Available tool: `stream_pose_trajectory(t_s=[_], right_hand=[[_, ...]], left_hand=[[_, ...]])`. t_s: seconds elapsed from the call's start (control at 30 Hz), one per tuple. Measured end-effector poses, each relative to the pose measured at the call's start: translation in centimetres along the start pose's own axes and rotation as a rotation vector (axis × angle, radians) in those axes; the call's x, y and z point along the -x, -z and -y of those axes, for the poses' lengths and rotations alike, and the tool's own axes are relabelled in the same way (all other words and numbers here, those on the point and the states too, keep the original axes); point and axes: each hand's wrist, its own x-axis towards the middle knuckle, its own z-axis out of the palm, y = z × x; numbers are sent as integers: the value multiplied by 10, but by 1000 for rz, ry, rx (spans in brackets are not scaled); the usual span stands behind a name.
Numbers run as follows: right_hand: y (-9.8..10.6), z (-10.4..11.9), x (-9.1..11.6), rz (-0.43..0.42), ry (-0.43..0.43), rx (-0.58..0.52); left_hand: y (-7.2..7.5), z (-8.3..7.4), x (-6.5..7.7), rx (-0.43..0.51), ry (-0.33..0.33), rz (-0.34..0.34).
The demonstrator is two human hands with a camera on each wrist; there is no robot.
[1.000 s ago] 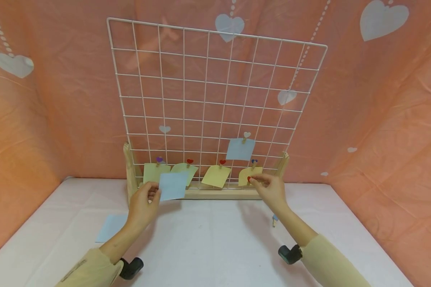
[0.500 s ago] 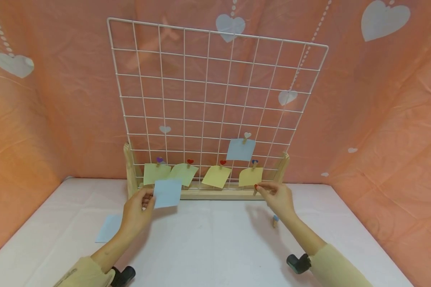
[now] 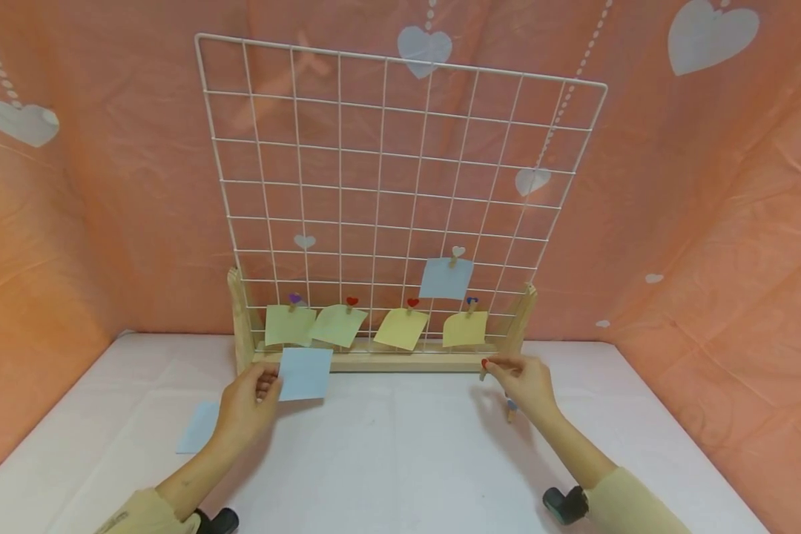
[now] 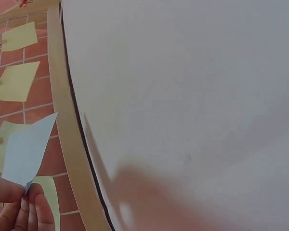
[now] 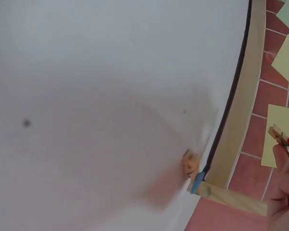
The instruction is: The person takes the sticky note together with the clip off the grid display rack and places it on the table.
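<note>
My left hand (image 3: 247, 404) pinches a light blue square note (image 3: 305, 373) by its left edge, above the table in front of the rack's left part. The left wrist view shows thumb and fingers gripping a corner of the blue note (image 4: 29, 147). On the other side, my right hand (image 3: 526, 382) pinches a small wooden clothespin with a red heart (image 3: 484, 364); in the right wrist view the clothespin's (image 5: 278, 134) wooden tips point away from the fingers. Behind both hands stands a white wire grid (image 3: 400, 178) in a wooden base (image 3: 407, 362).
Along the grid's lower rows hang green notes (image 3: 290, 325), yellow notes (image 3: 400, 328) and one blue note (image 3: 446, 278), each under a heart clothespin. Another blue note (image 3: 196, 429) lies on the table at left. A blue-heart clothespin (image 3: 510, 411) lies near my right wrist.
Both hands have drawn back and down from the grid, moving apart: the left with the blue note, the right with the red-heart clothespin. The notes on the grid stay in place.
</note>
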Motion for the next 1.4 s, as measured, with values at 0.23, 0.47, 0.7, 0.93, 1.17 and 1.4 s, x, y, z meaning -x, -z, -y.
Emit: stream_pose_trajectory(t_s=[0.23,0.47,0.7,0.93,1.17,1.4], right_hand=[[0,-8,4,39,-26,13],[3,-17,6,76,-21,7],[5,-21,9,97,-44,3],[7,-24,13,115,-82,5],[7,-27,14,149,-122,-9],[7,-29,14,165,-160,-14]], left_hand=[[6,0,5,17,98,107],[8,4,9,-2,128,141],[10,10,10,-16,143,186],[12,13,10,-9,194,223],[18,17,9,-21,224,255],[22,22,9,-49,251,306]])
